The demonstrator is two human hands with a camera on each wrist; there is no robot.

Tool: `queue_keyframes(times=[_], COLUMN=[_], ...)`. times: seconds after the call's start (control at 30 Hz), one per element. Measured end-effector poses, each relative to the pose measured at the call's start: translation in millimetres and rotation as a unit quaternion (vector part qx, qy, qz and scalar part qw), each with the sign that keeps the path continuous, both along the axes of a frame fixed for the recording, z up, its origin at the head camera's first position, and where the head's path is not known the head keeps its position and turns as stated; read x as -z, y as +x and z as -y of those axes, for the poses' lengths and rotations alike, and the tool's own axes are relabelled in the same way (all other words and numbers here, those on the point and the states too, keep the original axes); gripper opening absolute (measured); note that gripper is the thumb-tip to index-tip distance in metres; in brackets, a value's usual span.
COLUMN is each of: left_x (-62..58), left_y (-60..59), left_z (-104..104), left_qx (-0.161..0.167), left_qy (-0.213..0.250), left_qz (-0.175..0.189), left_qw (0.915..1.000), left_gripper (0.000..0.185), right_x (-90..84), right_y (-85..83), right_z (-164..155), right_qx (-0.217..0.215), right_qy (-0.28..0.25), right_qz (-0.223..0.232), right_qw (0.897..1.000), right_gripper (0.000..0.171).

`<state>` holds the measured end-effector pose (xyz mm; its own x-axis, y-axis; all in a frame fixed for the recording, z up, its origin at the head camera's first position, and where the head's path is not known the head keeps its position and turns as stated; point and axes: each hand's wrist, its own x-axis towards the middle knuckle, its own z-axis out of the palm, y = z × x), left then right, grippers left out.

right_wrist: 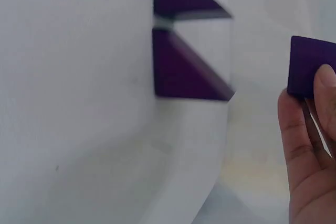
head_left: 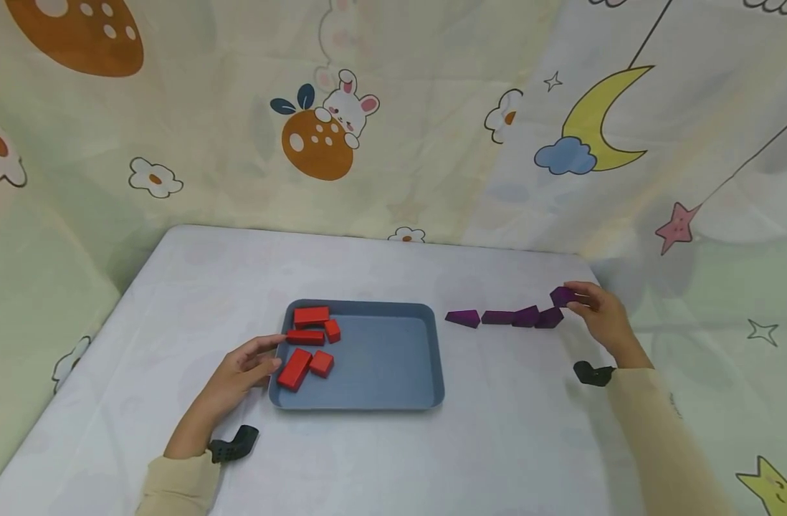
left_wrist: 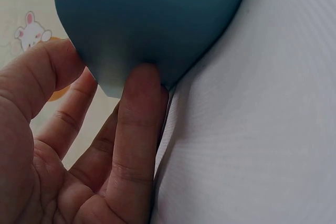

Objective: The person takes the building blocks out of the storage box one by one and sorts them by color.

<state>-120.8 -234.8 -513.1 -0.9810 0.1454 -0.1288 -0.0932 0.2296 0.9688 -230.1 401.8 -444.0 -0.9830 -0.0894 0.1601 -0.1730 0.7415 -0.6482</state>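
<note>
My left hand [head_left: 241,369] holds the left edge of a blue-grey tray [head_left: 393,358]. The left wrist view shows its fingertips [left_wrist: 140,80] against the tray's outer wall [left_wrist: 142,30]. Inside the tray, on its left side, lie several red blocks [head_left: 294,369] of different sizes. Over at the right, my right hand [head_left: 601,315] pinches a purple block [head_left: 562,296] between thumb and fingers; the right wrist view shows a flat face of this block [right_wrist: 307,66]. Just below and left of it, several purple blocks [head_left: 497,317] form a row on the white table.
The white-covered table [head_left: 497,444] ends at a patterned cloth backdrop [head_left: 419,143] behind and at both sides. The row of purple blocks lies right of the tray, near its back corner. A black wrist device [head_left: 234,444] sits by the left sleeve, another [head_left: 592,373] by the right.
</note>
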Motion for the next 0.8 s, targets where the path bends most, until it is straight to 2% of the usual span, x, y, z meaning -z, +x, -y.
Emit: queue_keyframes(times=[0.37,0.6,0.8], left_x=[1.1,0.4,-1.0], left_y=[0.6,1.3,1.4], left_z=[0.4,-0.1,-0.6], left_qx=[-0.002,-0.008,-0.007], left_qy=[0.0,0.0,-0.002], left_qz=[0.003,0.009,0.004], left_qw=[1.0,0.9999,1.0], left_gripper=[0.054,0.053,0.053], right_x=[22.7,37.7,47.2], right_y=[-1.1,-3.1,-6.6], right_z=[-30.4,-38.5,-35.4], right_qx=[0.065,0.048,0.052], right_qy=[0.013,0.037,0.038], right_qz=[0.068,0.073,0.076], right_qw=[0.995,0.995,0.995], right_gripper=[0.043,0.041,0.042])
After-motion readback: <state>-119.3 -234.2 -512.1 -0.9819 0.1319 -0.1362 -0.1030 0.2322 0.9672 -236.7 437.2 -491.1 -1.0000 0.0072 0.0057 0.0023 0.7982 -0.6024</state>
